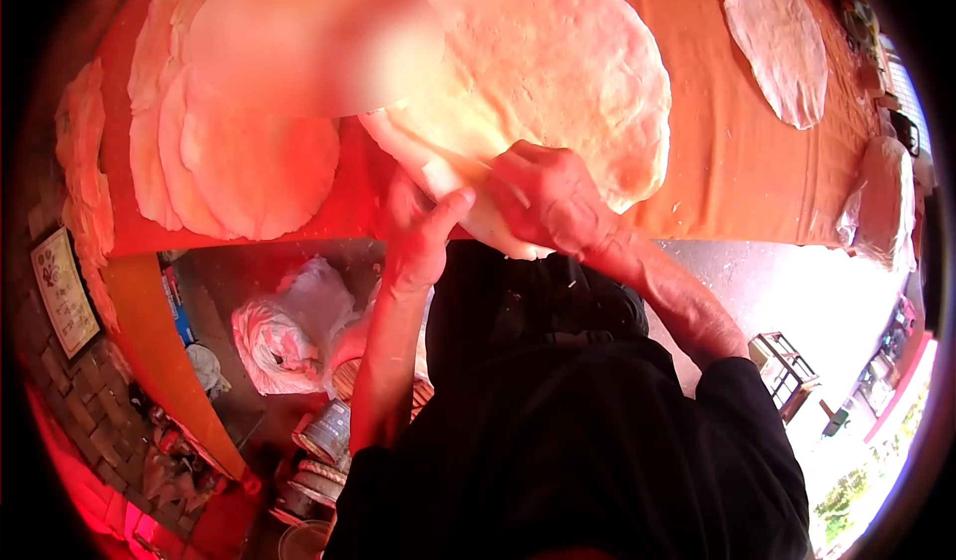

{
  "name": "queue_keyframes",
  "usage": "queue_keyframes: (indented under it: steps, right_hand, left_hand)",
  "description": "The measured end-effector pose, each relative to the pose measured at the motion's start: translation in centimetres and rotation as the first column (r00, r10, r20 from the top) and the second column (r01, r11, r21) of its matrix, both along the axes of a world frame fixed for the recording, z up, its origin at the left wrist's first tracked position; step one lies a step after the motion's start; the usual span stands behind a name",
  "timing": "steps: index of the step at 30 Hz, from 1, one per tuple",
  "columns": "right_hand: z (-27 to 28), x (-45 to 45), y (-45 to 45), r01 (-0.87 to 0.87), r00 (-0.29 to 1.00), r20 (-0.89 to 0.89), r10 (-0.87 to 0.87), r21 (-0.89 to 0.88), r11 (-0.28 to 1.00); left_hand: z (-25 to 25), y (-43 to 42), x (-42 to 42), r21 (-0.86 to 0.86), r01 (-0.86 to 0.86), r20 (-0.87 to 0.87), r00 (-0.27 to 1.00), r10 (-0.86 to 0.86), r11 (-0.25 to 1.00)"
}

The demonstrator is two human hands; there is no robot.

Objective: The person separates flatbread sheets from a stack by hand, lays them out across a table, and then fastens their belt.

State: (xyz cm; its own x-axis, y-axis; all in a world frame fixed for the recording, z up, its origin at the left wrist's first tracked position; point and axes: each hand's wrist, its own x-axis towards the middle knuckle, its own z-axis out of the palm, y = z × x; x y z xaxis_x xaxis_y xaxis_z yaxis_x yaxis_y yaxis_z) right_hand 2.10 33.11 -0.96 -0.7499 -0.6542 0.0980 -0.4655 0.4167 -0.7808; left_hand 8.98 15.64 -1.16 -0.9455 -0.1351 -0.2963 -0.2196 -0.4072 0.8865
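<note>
We see the big dough sheet (558, 62) at the near edge of the table (697, 192), in the middle of our view. It lies flat for the most part, but its near side is folded into a narrow lip, and this lip hangs a little over the table edge.

Our left hand (426, 224) is at the left of this lip, touching it. The forearm rises almost straight, the palm is turned inward, and the thumb points up and to the right. The fingers go behind the dough, so how closed they are, we cannot tell.

Our right hand (551, 194) comes slantwise from the lower right, with the wrist bent and the back of the hand upward. Its fingers are curled down on the lip; their tips are hidden, and we cannot tell if they pinch it or only press.

To the left, several dough rounds (259, 177) overlap one another. A blurred oval covers their upper part and also the left border of the big sheet. At the upper right lies a thinner sheet (777, 42). Below the table, a white bundle (279, 346) is reddish in the light, and the containers (327, 431) beside our left sleeve are partly hidden.
</note>
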Motion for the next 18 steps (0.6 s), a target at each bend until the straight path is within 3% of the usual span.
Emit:
queue_keyframes:
  steps: [2,4,7,9,10,11,12,14,16,17,18]
  right_hand:
    - [-0.1,-1.2,1.4,0.15,0.979,0.155,-0.136,-0.087,0.985]
    - [0.8,-3.3,2.5,0.367,0.89,0.264,-0.371,0.067,0.928]
    - [-0.3,-2.5,1.0,0.162,0.97,0.17,-0.174,0.082,0.983]
    - [-1.9,-0.1,-1.0,0.028,0.999,-0.031,-0.029,-0.026,0.999]
    - [-3.3,0.6,-1.9,-0.043,0.986,-0.152,0.069,0.164,0.986]
    - [-2.1,0.3,-1.7,0.006,0.998,-0.065,0.008,0.206,0.979]
    - [-2.2,-1.4,-1.0,-0.008,1.0,-0.017,0.013,0.251,0.968]
    - [0.3,-6.6,3.4,0.097,0.966,0.25,-0.064,-0.123,0.988]
    - [3.0,-12.1,8.7,0.435,0.709,0.681,-0.183,-0.219,0.873]
    - [4.1,-15.5,11.8,0.514,0.648,0.744,-0.163,-0.269,0.814]
    - [5.7,-18.7,15.2,0.149,0.988,-0.045,-0.149,0.006,0.989]
  left_hand:
    - [-0.2,-0.3,0.4,0.077,-0.038,0.074,0.997,0.032,0.996]
    - [-0.8,-0.6,0.9,0.09,-0.094,0.156,0.985,0.079,0.992]
    - [-1.6,-0.5,0.8,0.119,-0.234,0.245,0.949,0.2,0.965]
    - [-3.4,-0.4,1.5,0.212,-0.371,0.383,0.883,0.273,0.904]
    - [-4.4,-1.1,1.8,0.249,-0.41,0.475,0.841,0.258,0.877]
    - [-5.1,-2.2,2.3,0.345,-0.343,0.469,0.869,0.156,0.874]
    - [-5.0,-2.3,2.2,0.335,-0.394,0.475,0.855,0.207,0.856]
    - [-6.3,-3.1,2.9,0.38,-0.38,0.447,0.874,0.192,0.843]
    - [-8.0,-3.7,3.4,0.395,-0.373,0.415,0.888,0.199,0.839]
    - [-7.8,-3.6,3.2,0.399,-0.363,0.421,0.888,0.183,0.842]
    - [-7.5,-3.5,2.9,0.4,-0.355,0.427,0.888,0.171,0.845]
